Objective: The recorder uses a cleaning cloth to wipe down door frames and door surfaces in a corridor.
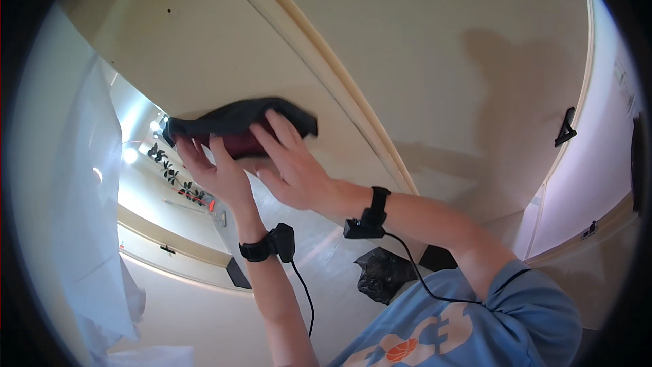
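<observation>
A dark, soft cloth item with a dark red inside [238, 117] is held up in front of the cream panel, its opening facing down toward me. What kind of item it is, I cannot tell. My left hand [216, 175] grips its left part, with fingers reaching into the fold and against the red inside. On the right part, my right hand [295, 170] has its fingers pressed to the cloth, the thumb below them. The item's far side is hidden, and its right end is a little blurred. Each wrist wears a black strapped device with a cable.
A cream panel [224, 41] with a raised edge stands just behind the cloth item. To the right is a wide cream surface with a black handle [566, 128]. White sheeting [88, 197] hangs at the left, near a leafy plant [166, 171]. A black plastic bag [382, 275] lies low, beside my shirt.
</observation>
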`<state>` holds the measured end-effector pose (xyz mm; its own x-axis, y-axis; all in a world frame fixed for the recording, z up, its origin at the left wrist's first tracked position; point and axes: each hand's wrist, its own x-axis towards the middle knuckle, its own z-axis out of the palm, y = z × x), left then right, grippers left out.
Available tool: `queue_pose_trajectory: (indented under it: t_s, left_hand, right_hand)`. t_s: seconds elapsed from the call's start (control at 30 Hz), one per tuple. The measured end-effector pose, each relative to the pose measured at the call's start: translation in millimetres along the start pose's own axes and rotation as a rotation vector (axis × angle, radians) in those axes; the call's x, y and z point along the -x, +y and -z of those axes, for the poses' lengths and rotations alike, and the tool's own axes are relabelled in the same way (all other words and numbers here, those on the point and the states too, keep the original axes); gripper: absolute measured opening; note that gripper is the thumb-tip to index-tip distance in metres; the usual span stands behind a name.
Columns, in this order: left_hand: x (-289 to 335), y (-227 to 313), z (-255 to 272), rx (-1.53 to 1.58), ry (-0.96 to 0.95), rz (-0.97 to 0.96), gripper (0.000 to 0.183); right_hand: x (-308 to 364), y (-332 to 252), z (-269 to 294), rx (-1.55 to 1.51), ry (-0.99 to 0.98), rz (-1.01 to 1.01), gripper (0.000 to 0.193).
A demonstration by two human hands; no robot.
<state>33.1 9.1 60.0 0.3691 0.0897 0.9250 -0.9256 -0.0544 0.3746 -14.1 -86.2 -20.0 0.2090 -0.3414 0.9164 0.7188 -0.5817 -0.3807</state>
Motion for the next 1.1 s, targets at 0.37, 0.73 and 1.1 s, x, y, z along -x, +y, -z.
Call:
queue_pose_trajectory:
  t_s: [0.37, 0.73, 1.1]
  left_hand:
    - [11.8, 3.1, 21.5, -0.333, 0.132, -0.153, 0.028]
    - [44.1, -32.7, 0.7, -0.117, -0.096, 0.023, 0.077]
    - [40.1, -35.5, -0.7, -0.153, -0.097, -0.010, 0.074]
  right_hand:
    - [-133.1, 60.9, 6.0, 0.235, 0.200, 0.083, 0.067]
    - [-2.3, 137.2, 23.8, 0.284, 0.100, -0.032, 0.068]
    - [139.0, 169.9, 61.3, 0.338, 0.295, -0.415, 0.056]
